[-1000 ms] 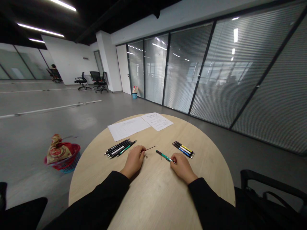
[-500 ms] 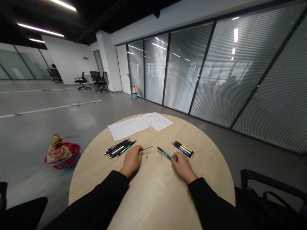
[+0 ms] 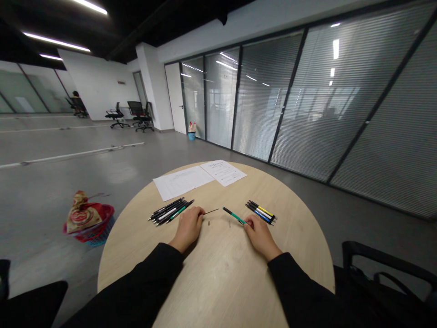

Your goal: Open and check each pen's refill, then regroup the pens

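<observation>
In the head view my left hand (image 3: 190, 226) is closed, pinching a thin dark pen refill (image 3: 211, 211) whose free end points right. My right hand (image 3: 256, 232) grips a green and black pen barrel (image 3: 233, 215), tilted with its black end up toward the left. Between my hands a small dark pen tip (image 3: 209, 223) and what looks like a small spring (image 3: 230, 223) lie on the table. Beside my left hand is a row of several pens (image 3: 170, 212), mostly black. To the right, several pens with yellow, white and blue barrels (image 3: 262, 212) lie together.
Two printed sheets (image 3: 184, 182) lie at the far side of the round wooden table (image 3: 218, 278). A basket with a paper bag (image 3: 89, 221) stands on the floor at left. Black chairs (image 3: 385, 264) flank the table.
The green barrel's black end has risen slightly and shifted a little left in my right hand. The refill in my left hand has moved barely to the right.
</observation>
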Action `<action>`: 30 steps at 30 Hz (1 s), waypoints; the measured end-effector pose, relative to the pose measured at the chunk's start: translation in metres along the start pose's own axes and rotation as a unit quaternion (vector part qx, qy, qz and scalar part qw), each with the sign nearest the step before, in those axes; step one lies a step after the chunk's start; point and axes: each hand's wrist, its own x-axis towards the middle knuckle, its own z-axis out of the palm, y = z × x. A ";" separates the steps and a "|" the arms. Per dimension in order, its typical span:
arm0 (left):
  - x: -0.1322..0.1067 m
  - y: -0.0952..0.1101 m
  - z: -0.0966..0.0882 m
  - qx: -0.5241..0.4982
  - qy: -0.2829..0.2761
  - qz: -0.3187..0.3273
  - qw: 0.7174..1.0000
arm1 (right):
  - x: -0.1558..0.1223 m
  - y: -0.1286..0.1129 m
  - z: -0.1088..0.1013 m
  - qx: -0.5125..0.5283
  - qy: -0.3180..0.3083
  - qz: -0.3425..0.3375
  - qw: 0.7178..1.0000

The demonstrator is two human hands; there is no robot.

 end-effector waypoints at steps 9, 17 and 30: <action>0.001 -0.001 -0.001 0.001 0.016 -0.006 1.000 | 0.000 -0.001 -0.002 0.005 0.000 0.003 1.000; 0.001 0.000 -0.001 0.000 0.013 0.020 1.000 | 0.000 -0.003 -0.002 -0.004 -0.002 -0.004 1.000; -0.005 0.019 -0.003 -0.114 -0.002 0.120 0.986 | -0.001 -0.016 -0.007 -0.028 -0.003 -0.057 0.998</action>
